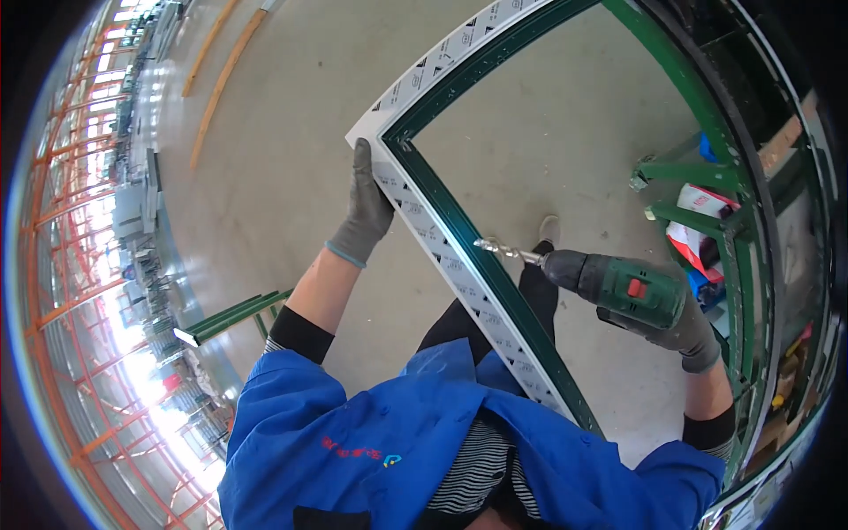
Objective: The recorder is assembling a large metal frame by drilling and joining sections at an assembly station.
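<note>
A window frame (435, 200), dark green on its inner side and covered with printed white film on its outer side, stands slanting in front of my body. My left hand (367, 201), in a grey glove, grips the frame's outer edge just below its corner. In my gloved right hand (689, 331) is a green and black cordless drill (618, 283) with a red button. A thick spiral drill bit (503, 250) points left from its chuck, its tip at the green inner side of the frame; whether it touches cannot be told.
Green metal stands (738, 230) hold the frame's right side, with a red and white bag (698, 221) beneath. Another green trestle (234, 318) is at left. Wooden strips (216, 97) lie on the grey floor (291, 115). Orange racks (75, 344) line the far left.
</note>
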Action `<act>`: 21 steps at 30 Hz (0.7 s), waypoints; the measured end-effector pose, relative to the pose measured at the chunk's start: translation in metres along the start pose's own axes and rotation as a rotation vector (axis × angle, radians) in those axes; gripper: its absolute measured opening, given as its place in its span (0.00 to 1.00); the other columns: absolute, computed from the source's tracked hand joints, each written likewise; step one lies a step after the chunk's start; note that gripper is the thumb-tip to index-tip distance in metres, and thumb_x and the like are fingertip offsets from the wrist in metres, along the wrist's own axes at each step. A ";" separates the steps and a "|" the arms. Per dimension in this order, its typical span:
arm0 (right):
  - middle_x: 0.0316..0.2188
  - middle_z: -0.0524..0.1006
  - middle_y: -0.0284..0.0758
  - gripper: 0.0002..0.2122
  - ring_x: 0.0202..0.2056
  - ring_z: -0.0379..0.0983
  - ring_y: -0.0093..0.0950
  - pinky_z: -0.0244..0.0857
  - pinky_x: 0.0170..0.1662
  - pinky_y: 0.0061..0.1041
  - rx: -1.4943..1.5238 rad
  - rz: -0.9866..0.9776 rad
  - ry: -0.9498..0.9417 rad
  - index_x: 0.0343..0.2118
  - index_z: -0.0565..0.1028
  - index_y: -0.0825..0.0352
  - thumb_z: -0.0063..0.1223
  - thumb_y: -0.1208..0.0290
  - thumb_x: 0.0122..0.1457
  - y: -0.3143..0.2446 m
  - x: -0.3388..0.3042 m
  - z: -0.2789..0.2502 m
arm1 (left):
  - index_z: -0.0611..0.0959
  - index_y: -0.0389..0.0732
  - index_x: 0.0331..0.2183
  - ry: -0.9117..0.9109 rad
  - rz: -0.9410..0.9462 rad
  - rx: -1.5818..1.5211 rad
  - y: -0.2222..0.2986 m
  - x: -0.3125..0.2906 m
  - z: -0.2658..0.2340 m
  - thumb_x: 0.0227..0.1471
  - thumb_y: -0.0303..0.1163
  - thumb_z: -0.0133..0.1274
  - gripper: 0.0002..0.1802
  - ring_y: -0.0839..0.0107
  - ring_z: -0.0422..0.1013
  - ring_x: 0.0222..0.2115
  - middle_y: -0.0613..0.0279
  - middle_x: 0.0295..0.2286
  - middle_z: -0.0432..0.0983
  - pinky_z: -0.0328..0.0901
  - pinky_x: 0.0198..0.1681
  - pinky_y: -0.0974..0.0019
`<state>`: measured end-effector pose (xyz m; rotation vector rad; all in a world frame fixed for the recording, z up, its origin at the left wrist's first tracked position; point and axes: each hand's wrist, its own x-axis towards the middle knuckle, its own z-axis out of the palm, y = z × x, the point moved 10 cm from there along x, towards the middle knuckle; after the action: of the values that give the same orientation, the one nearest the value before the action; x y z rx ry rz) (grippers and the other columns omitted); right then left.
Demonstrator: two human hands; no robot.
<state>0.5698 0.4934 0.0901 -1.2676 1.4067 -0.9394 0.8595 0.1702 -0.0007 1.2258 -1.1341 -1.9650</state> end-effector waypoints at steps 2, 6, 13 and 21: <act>0.47 0.84 0.40 0.27 0.45 0.82 0.34 0.75 0.49 0.30 0.057 0.007 -0.009 0.54 0.78 0.69 0.74 0.78 0.48 0.021 0.014 0.003 | 0.77 0.42 0.55 -0.012 -0.059 0.032 0.010 0.020 -0.001 0.64 0.71 0.39 0.42 0.65 0.80 0.40 0.58 0.42 0.81 0.77 0.45 0.60; 0.44 0.85 0.39 0.24 0.40 0.84 0.32 0.76 0.46 0.31 0.111 -0.169 -0.070 0.49 0.81 0.68 0.75 0.75 0.47 0.013 0.067 -0.007 | 0.77 0.35 0.56 0.041 -0.173 0.056 0.025 0.047 -0.014 0.64 0.73 0.35 0.48 0.61 0.81 0.40 0.50 0.42 0.82 0.78 0.44 0.59; 0.43 0.85 0.40 0.25 0.39 0.84 0.33 0.77 0.47 0.31 0.439 -0.075 -0.242 0.52 0.80 0.68 0.71 0.75 0.47 0.036 0.132 -0.002 | 0.76 0.34 0.59 0.026 -0.246 0.088 0.020 0.057 -0.027 0.64 0.69 0.39 0.46 0.59 0.81 0.42 0.47 0.45 0.82 0.78 0.47 0.58; 0.36 0.84 0.37 0.24 0.33 0.83 0.31 0.75 0.39 0.29 0.409 0.040 -0.345 0.50 0.81 0.67 0.69 0.68 0.48 0.057 0.149 0.015 | 0.76 0.32 0.57 0.148 -0.318 0.062 0.019 0.054 -0.018 0.65 0.67 0.39 0.45 0.58 0.82 0.38 0.44 0.42 0.82 0.79 0.40 0.58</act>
<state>0.5758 0.3566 0.0073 -1.0277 0.9117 -0.8771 0.8527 0.1118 -0.0113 1.6406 -0.9799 -2.0335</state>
